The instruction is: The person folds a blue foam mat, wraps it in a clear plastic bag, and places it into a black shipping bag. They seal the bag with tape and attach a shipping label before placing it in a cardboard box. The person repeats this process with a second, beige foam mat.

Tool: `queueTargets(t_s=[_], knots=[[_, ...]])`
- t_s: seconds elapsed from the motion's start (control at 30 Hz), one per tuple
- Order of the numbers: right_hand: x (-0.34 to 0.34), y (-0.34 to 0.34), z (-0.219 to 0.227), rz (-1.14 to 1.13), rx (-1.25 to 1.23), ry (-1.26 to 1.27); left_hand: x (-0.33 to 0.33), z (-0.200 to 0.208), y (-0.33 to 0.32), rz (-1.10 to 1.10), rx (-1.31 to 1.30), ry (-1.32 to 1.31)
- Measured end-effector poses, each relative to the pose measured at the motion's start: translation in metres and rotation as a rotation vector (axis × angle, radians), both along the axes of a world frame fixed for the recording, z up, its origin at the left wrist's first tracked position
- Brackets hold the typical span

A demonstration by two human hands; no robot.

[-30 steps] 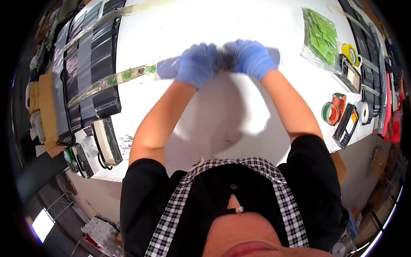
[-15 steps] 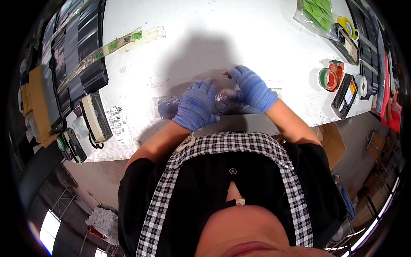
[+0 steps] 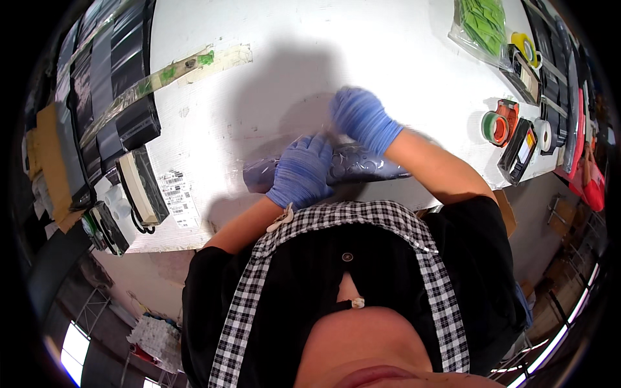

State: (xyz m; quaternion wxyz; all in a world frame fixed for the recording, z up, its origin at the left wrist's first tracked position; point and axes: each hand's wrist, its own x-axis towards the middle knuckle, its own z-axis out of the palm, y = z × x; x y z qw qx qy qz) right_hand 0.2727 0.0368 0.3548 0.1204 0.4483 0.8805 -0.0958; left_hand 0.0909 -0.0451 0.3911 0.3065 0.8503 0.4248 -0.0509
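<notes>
1. Along the near edge of the white bench [image 3: 259, 26], just beyond the person's apron [image 3: 343, 210], lies a dark blue-grey plastic-wrapped roll [image 3: 354, 168], partly covered by the left hand [image 3: 301, 169].
2. Its handling, by the look of it: fairly light and soft, yielding when pressed, more likely to crease or loosen than to break. The glossy clear film [image 3: 381, 160] should make it slippery, so broad palm contact seems safer than a fingertip pinch; a hold near each end would support its length.
3. Its long axis runs left to right, roughly parallel to the bench's near edge. One end points to the person's left, the other to the right, close to the right forearm [image 3: 446, 169]. Nothing clearly marks either end as the front.
4. The left hand lies over the roll, fingers extended away from the body; whether its grip squeezes, I cannot tell. The right hand [image 3: 363, 118] is blurred beyond the roll, fingers seemingly curled; whether its grip holds any film is unclear.
5. Farther left are a taped strip [image 3: 223, 64] and a printed label sheet [image 3: 179, 200]; farther right, an orange tape dispenser [image 3: 510, 113] and a bag of green pieces [image 3: 480, 29].
</notes>
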Motion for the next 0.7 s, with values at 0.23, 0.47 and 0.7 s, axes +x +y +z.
queueTargets(t_s=[0.23,0.47,0.7], knots=[[0.228,-0.025,0.142,-1.244,0.738,1.404,0.006,0.005,-0.001,0.02,0.002,0.065],[0.418,-0.473,0.117,-1.575,0.01,-0.566,0.012,0.004,-0.003,0.0,0.092,0.09],[0.236,-0.284,0.083,-1.077,0.432,0.108,0.009,0.025,-0.009,0.026,0.129,0.129]])
